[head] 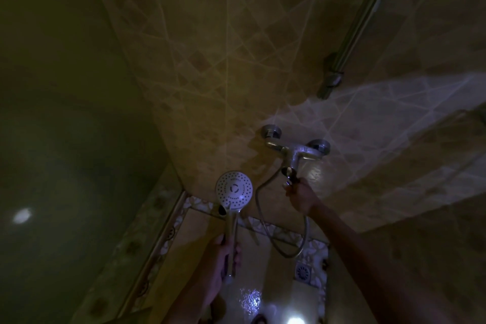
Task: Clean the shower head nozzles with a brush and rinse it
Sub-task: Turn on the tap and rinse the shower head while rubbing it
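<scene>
Left hand (226, 258): gripping handle of shower head (234, 189), long axis upright, nozzle face toward camera. Hose (305, 229): loops to mixer tap (295, 151). Right hand (299, 196): fingers closed around tap lever.

shower head (234, 189): pale matt face | hose (306, 229): shiny metal | wall (236, 60): glossy tile

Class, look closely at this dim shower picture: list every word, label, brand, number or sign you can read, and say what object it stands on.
None can be read.
Round white shower head with grey handle: a small mark at the centre of its face, too blurred to read.
Chrome wall mixer tap: no lettering visible.
Square metal floor drain: only a pattern, no text.
The left hand grips the handle; the right hand is at the tap lever.
</scene>
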Motion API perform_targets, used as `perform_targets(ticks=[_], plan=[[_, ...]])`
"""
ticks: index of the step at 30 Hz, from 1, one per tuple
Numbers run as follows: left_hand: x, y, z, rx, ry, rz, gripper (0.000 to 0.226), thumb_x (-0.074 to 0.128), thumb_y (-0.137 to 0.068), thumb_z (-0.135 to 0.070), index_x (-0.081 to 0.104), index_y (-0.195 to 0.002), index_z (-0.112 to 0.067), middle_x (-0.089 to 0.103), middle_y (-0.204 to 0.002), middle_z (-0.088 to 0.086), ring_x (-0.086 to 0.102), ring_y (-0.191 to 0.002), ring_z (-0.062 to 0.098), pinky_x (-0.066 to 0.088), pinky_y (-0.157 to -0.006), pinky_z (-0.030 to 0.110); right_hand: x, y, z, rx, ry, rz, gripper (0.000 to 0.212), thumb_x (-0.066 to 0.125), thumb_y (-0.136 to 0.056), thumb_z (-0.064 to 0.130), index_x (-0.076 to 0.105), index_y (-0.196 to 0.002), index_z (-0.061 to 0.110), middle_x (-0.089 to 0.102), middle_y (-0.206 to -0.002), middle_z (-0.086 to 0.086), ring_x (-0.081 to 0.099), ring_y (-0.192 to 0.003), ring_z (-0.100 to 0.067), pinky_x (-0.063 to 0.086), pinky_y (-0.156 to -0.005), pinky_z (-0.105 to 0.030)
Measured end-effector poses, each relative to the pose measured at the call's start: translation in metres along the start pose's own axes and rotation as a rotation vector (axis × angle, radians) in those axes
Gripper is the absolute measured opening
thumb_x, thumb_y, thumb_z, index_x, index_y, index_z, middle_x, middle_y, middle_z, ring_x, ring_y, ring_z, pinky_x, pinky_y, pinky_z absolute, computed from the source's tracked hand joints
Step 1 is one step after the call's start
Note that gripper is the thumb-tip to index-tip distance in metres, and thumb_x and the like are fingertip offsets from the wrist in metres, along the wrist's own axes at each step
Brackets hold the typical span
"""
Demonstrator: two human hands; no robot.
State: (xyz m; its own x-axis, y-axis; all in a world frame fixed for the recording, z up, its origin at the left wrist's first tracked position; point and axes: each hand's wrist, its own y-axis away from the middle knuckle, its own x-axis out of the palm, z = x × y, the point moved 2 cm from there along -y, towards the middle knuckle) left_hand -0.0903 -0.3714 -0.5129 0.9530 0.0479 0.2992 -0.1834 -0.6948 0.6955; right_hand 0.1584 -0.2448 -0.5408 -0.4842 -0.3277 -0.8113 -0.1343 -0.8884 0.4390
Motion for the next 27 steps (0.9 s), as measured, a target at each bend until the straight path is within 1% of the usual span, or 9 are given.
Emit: perform_targets(ticks=[1,4,9,12,16,20,22,24,27], plan=[[0.000,0.000,-0.001,-0.007,0.019,-0.001,0.018,0.043,-0.095,-0.008,0.050,-0.079,-0.008,0.051,-0.063,0.007,0.046,-0.045,0.014,0.031,-0.046,0.024,-0.001,0.003,0.002,-0.007,0.044,0.011,0.033,0.047,-0.097,0.017,0.059,-0.125,0.005,0.047,-0.136,-0.021,0.043,-0.127,-0.035,0.037,-0.105,-0.034],[0.001,-0.002,-0.003,-0.001,0.006,0.003,0.012,0.043,-0.095,-0.009,0.047,-0.084,-0.007,0.050,-0.064,0.006,0.045,-0.048,0.015,0.035,-0.042,0.022,-0.001,0.006,0.004,-0.056,0.127,0.029,0.034,0.048,-0.097,0.018,0.058,-0.127,0.005,0.044,-0.140,-0.022,0.042,-0.128,-0.036,0.037,-0.106,-0.035],[0.002,-0.005,-0.006,0.016,0.050,0.015,0.011,0.041,-0.096,-0.005,0.043,-0.085,-0.007,0.048,-0.066,0.007,0.042,-0.050,0.016,0.035,-0.042,0.022,-0.002,0.007,0.011,-0.062,0.145,0.051,0.037,0.034,-0.103,0.021,0.058,-0.122,0.001,0.050,-0.128,-0.032,0.043,-0.121,-0.039,0.033,-0.102,-0.034],[0.000,-0.008,-0.006,-0.005,0.028,-0.004,0.012,0.039,-0.096,-0.005,0.044,-0.085,-0.008,0.049,-0.067,0.007,0.043,-0.050,0.016,0.035,-0.045,0.023,-0.005,0.017,0.017,-0.053,0.157,0.068,0.039,0.026,-0.104,0.020,0.057,-0.123,0.007,0.055,-0.127,-0.027,0.048,-0.117,-0.039,0.029,-0.101,-0.038],[-0.003,-0.016,-0.001,-0.033,0.006,-0.037,0.013,0.038,-0.097,-0.006,0.042,-0.086,-0.010,0.048,-0.067,0.006,0.043,-0.047,0.015,0.035,-0.043,0.021,-0.003,0.038,0.021,-0.055,0.269,0.051,0.038,0.023,-0.103,0.019,0.050,-0.128,0.008,0.057,-0.127,-0.019,0.057,-0.112,-0.033,0.032,-0.104,-0.045],[-0.008,-0.026,0.006,-0.070,-0.053,-0.049,0.017,0.037,-0.099,-0.010,0.045,-0.084,-0.011,0.049,-0.065,0.005,0.044,-0.045,0.014,0.036,-0.042,0.022,-0.001,0.066,0.024,0.000,0.204,0.064,0.034,0.033,-0.102,0.020,0.054,-0.121,0.002,0.060,-0.121,-0.023,0.059,-0.107,-0.037,0.046,-0.084,-0.037],[-0.007,-0.029,0.011,-0.088,-0.068,-0.045,0.019,0.039,-0.099,-0.011,0.047,-0.082,-0.010,0.050,-0.065,0.006,0.045,-0.046,0.014,0.037,-0.041,0.022,0.002,0.079,0.026,-0.020,0.172,0.049,0.029,0.040,-0.099,0.019,0.058,-0.113,0.001,0.062,-0.115,-0.022,0.061,-0.103,-0.036,0.046,-0.077,-0.036],[-0.005,-0.031,0.016,-0.100,-0.079,-0.033,0.019,0.041,-0.099,-0.013,0.048,-0.081,-0.010,0.051,-0.064,0.006,0.046,-0.045,0.013,0.038,-0.040,0.022,0.008,0.091,0.029,-0.029,0.091,0.016,0.031,0.043,-0.099,0.027,0.062,-0.100,0.002,0.066,-0.107,-0.023,0.062,-0.099,-0.036,0.042,-0.071,-0.034],[0.000,-0.034,0.022,-0.122,-0.116,-0.014,0.020,0.041,-0.099,-0.013,0.048,-0.081,-0.010,0.050,-0.060,0.006,0.046,-0.044,0.014,0.037,-0.043,0.023,0.016,0.104,0.035,-0.010,-0.046,-0.044,0.029,0.048,-0.097,0.032,0.053,-0.103,0.005,0.065,-0.103,-0.026,0.062,-0.097,-0.038,0.041,-0.070,-0.034]])
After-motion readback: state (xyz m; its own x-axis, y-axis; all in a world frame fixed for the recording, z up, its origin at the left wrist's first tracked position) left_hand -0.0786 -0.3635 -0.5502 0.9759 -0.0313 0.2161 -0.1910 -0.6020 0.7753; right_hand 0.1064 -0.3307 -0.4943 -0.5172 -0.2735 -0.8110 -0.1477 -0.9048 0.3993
